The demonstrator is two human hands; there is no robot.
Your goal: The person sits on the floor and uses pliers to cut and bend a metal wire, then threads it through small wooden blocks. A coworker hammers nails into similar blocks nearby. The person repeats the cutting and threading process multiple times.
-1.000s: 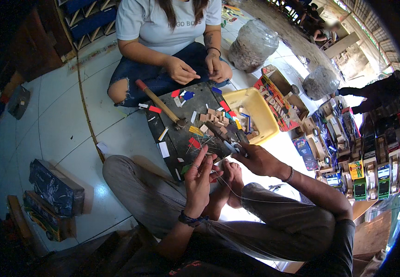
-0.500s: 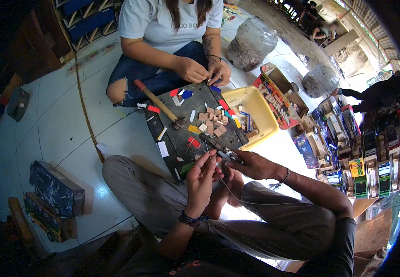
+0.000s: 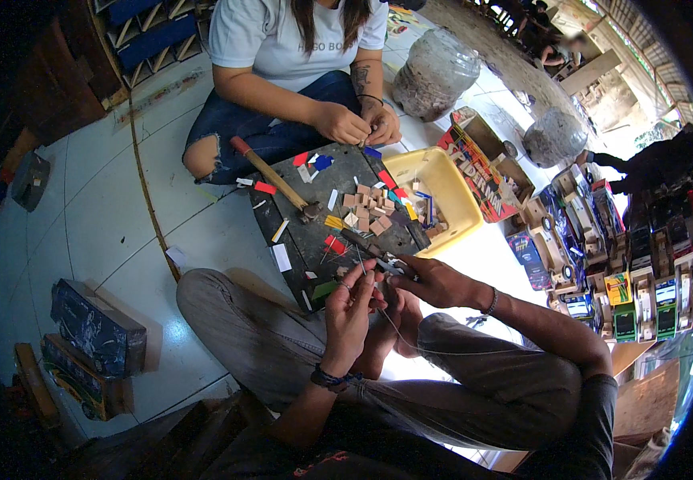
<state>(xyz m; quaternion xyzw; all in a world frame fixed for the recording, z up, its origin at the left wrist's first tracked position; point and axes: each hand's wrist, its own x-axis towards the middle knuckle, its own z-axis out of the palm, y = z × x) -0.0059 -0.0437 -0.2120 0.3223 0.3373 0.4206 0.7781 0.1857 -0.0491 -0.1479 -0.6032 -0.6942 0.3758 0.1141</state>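
My left hand point(image 3: 348, 322), with a ring and a dark bracelet, pinches a thin pale wire point(image 3: 394, 324) in front of my crossed legs. The wire trails down across my right thigh. Closed round a grey metal tool that looks like pliers point(image 3: 401, 269), my right hand point(image 3: 440, 282) is just right of my left fingertips. The tool's working end is hard to make out. Beyond the hands, a dark low board point(image 3: 282, 232) carries small wooden blocks point(image 3: 372, 206), coloured strips and a wooden-handled hammer point(image 3: 270, 172). Several thin wire pieces point(image 3: 332, 254) lie near a red scrap.
Across the board a seated person point(image 3: 294, 96) works with both hands together. Right of the board stand a yellow tub point(image 3: 466, 212) and a red printed box point(image 3: 478, 172). Wooden toy-like pieces point(image 3: 618, 280) are stacked at right, dark boxes point(image 3: 98, 328) at left.
The wire's loose end has swung out to the right over my thigh. My two hands have stayed nearly in place; the other person's hands have shifted slightly.
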